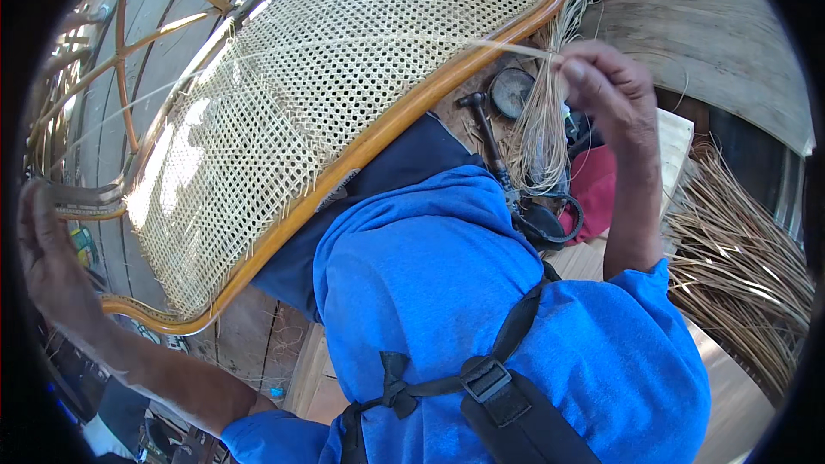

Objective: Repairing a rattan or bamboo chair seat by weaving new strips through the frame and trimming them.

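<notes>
A large woven cane panel (284,90) in an orange-brown, varnished wooden frame (387,129) lies slanted in front of me and over my lap. At the right, my right hand (610,90) is closed in a pinch on a pale cane strand (507,47). Its thin length crosses above the weave in a shallow arc and fades toward the far left. My left hand (51,249) is at the left rim of the picture, beside the frame's curved end. Its fingers are close together where the strand runs, though their tips are small and partly obscured.
A bundle of pale cane strands (543,133) hangs beside the frame, near a hammer (485,129) and a round tin (512,92). Red cloth (595,193) lies at right, near a heap of brown cane strips (743,249). Curved rattan poles (120,60) stand at upper left.
</notes>
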Tool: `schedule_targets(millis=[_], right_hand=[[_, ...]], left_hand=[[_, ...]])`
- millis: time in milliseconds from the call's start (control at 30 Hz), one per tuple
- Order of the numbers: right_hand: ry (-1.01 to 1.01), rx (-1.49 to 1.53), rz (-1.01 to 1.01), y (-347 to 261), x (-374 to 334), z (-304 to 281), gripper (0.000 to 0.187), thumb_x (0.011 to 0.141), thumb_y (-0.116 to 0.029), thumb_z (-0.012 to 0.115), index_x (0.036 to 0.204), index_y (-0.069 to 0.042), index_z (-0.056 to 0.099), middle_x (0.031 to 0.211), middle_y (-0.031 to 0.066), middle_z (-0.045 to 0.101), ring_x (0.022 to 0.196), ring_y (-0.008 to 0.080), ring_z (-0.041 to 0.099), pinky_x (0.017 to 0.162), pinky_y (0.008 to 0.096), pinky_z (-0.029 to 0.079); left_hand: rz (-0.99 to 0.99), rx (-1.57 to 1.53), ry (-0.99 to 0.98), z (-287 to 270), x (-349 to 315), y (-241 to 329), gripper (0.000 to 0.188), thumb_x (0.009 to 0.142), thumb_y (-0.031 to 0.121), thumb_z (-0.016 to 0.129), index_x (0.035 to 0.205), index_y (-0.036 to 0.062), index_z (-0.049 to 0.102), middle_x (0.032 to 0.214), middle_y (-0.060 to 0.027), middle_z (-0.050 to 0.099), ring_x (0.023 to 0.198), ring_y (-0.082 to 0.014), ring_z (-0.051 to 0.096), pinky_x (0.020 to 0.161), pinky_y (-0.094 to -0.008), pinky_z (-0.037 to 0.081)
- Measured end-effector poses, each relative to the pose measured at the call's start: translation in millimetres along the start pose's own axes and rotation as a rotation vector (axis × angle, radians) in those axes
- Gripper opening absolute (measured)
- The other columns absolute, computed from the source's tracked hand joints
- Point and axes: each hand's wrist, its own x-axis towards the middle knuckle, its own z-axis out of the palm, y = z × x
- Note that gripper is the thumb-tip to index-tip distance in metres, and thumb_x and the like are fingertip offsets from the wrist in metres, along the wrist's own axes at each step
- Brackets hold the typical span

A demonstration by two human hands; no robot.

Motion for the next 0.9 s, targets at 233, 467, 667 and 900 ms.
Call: schedule_targets(millis=[233,467,667,900], right_hand=[[0.385,-0.736,-0.347,14,62,-64,0.021,0.089,-0.021,0.06,0.097,-0.001,0.062,0.074,0.0075,0.058,0.069,0.0113,0.052,0.066,0.0245,0.044],[0.31,-0.797,-0.317,34,149,-87,0.025,0.091,-0.026,0.056,0.096,-0.002,0.061,0.073,0.0124,0.055,0.065,0.0181,0.051,0.065,0.029,0.044],[0.36,-0.908,-0.196,78,231,-111,0.036,0.094,-0.041,0.047,0.105,-0.009,0.056,0.085,0.0134,0.061,0.075,0.0262,0.056,0.074,0.0342,0.045],[0.51,-0.827,-0.205,155,255,-130,0.036,0.092,-0.037,0.05,0.11,-0.007,0.057,0.094,0.0185,0.062,0.089,0.0359,0.058,0.079,0.0403,0.043]], left_hand=[[0.023,-0.171,-0.171,42,-41,-33,0.028,0.094,0.023,0.053,0.103,-0.0021,0.06,0.08,-0.0028,0.057,0.071,-0.0112,0.049,0.066,-0.0242,0.041],[-0.227,-0.193,-0.265,20,-82,-77,0.022,0.095,0.018,0.048,0.085,-0.0012,0.053,0.067,0.0007,0.043,0.062,-0.0069,0.039,0.057,-0.0216,0.034],[-0.403,-0.221,-0.24,39,-102,-103,0.023,0.095,0.021,0.051,0.088,-0.0003,0.053,0.065,0.0016,0.042,0.058,-0.0057,0.038,0.054,-0.0203,0.033],[-0.495,-0.262,-0.143,66,-87,-64,0.022,0.093,0.024,0.054,0.085,0.0031,0.054,0.06,0.0032,0.042,0.048,-0.0036,0.037,0.043,-0.0183,0.03]])
